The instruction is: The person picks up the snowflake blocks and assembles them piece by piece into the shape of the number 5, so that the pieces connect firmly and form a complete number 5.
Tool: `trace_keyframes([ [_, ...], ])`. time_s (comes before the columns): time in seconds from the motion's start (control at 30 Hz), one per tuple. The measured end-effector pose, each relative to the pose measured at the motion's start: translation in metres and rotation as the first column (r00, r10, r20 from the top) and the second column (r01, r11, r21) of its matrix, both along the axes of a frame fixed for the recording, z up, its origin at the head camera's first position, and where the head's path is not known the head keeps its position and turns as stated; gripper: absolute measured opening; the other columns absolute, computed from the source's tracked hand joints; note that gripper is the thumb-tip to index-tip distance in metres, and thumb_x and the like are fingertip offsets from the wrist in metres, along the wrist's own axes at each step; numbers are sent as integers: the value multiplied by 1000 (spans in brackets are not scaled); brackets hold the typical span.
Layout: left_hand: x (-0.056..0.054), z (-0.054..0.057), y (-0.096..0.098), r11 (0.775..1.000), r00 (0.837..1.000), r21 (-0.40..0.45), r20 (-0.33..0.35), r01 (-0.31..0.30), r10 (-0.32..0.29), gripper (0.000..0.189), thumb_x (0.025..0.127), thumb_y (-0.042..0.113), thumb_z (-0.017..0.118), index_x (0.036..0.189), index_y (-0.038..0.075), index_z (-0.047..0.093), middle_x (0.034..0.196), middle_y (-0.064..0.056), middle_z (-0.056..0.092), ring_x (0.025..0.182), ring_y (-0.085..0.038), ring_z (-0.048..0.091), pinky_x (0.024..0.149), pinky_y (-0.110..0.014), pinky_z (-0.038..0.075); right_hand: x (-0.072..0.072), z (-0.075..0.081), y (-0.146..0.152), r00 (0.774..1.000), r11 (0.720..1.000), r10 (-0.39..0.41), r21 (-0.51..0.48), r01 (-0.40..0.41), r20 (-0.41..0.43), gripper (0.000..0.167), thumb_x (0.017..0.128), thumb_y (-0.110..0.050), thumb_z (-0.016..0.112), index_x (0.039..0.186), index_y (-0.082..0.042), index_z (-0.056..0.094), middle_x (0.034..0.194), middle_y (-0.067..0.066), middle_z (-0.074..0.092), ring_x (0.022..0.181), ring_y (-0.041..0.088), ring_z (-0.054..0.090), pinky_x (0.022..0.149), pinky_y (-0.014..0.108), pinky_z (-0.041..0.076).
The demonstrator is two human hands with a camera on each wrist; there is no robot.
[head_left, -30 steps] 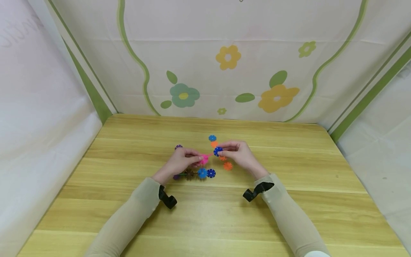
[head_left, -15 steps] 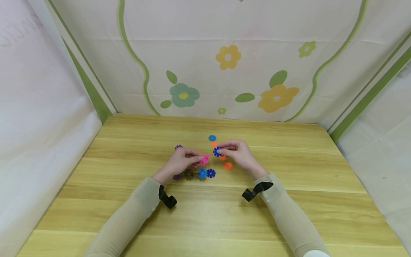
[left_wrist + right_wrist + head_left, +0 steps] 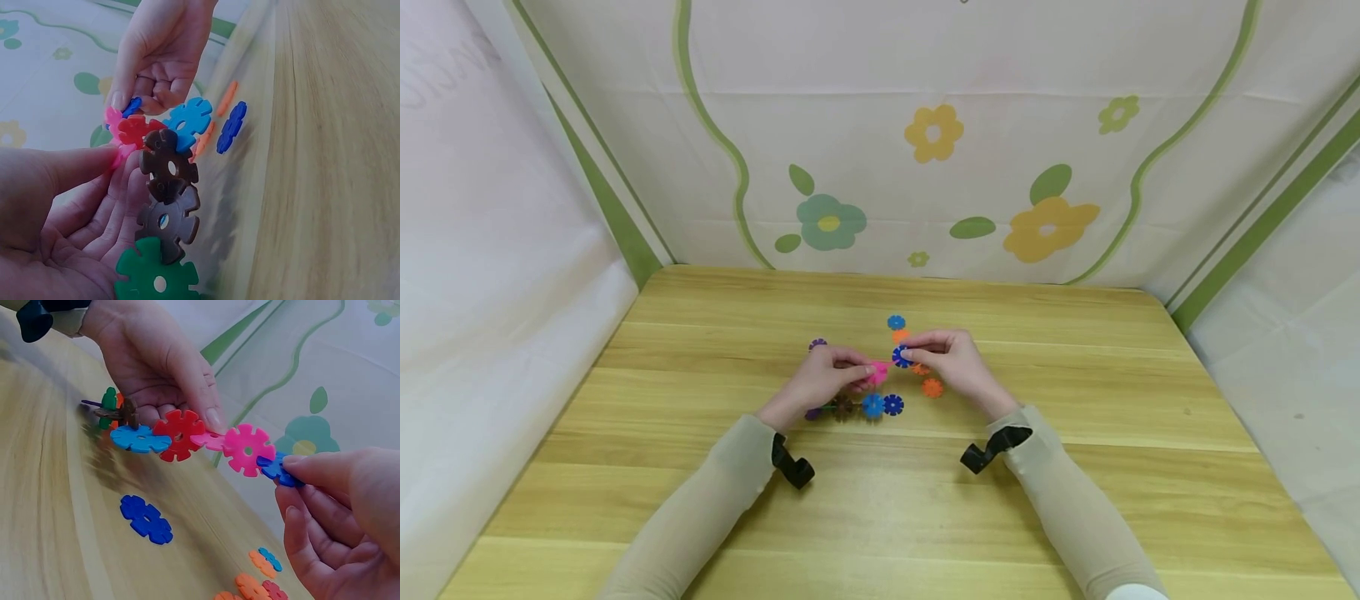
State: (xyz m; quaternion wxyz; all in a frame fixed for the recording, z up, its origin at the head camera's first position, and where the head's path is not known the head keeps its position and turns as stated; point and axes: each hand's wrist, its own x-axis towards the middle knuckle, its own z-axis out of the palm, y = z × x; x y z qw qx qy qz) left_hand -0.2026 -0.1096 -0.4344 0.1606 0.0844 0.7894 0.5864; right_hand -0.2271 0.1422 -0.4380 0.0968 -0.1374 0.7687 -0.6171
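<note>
My left hand [image 3: 822,377] pinches a pink snowflake disc [image 3: 211,442] between thumb and fingers. That disc belongs to a linked chain with another pink disc [image 3: 236,441], a red disc [image 3: 170,449], a light blue disc [image 3: 128,439], two brown discs [image 3: 161,164] and a green disc [image 3: 139,267]. My right hand [image 3: 957,360] pinches a dark blue snowflake disc [image 3: 274,467] by its edge. In the right wrist view, the blue disc's rim overlaps the outer pink disc's rim, and the two stand at different angles. Fingers cover part of the blue disc.
On the wooden table [image 3: 880,517] lies a loose dark blue disc [image 3: 893,405], in front of the hands. Orange discs [image 3: 932,388] and a blue disc [image 3: 896,322] lie around the right hand. A purple disc [image 3: 817,343] shows behind the left hand. A printed curtain [image 3: 880,183] hangs behind.
The right hand has shifted slightly left, bringing the dark blue disc closer to the pink end of the chain. The left hand has stayed nearly still.
</note>
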Motion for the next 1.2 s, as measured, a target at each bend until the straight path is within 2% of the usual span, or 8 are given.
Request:
trace_keyframes([
  [0.1, -1, -1, 0, 1000, 1000, -8, -7, -5, 5, 19, 99, 17, 70, 109, 2, 75, 91, -7, 74, 83, -21, 72, 75, -33, 60, 1, -1, -1, 1000, 1000, -7, 6, 7, -6, 18, 95, -17, 76, 111, -9, 78, 103, 8, 76, 97, 26, 71, 87, 50, 57],
  [0.4, -2, -2, 2, 999, 1000, 35, -3, -26, 26, 16, 99, 12, 70, 106, -1, 74, 91, -9, 74, 81, -22, 72, 73, -33, 61, 0, -3, -7, 999, 999, -36, 1, 36, 0, 19, 95, -16, 76, 112, -7, 78, 102, 9, 75, 96, 39, 69, 82, 46, 59],
  [0.8, -1, -3, 3, 1000, 1000, 22, -24, -15, 15, 23, 99, 18, 70, 110, -2, 73, 92, -9, 74, 82, -22, 71, 75, -35, 60, 0, -3, -2, 999, 999, -42, -29, 42, 22, 22, 95, -25, 76, 112, -11, 77, 105, 7, 75, 97, 26, 70, 87, 44, 57],
  [1.0, -1, -2, 3, 999, 1000, 47, 14, -19, 18, 23, 101, 15, 68, 112, -4, 71, 93, -10, 74, 84, -25, 72, 77, -38, 61, 1, -2, -2, 999, 999, -40, -23, 40, 24, 24, 94, -26, 77, 113, -10, 77, 104, 7, 75, 97, 30, 69, 85, 45, 58],
  [1.2, -1, -3, 3, 998, 1000, 68, 23, -13, 12, 23, 100, 16, 69, 112, -4, 71, 94, -11, 74, 85, -25, 72, 78, -37, 61, 1, -1, -1, 999, 999, -39, -25, 39, 14, 22, 95, -24, 76, 112, -10, 77, 103, 8, 75, 97, 35, 68, 83, 44, 58],
])
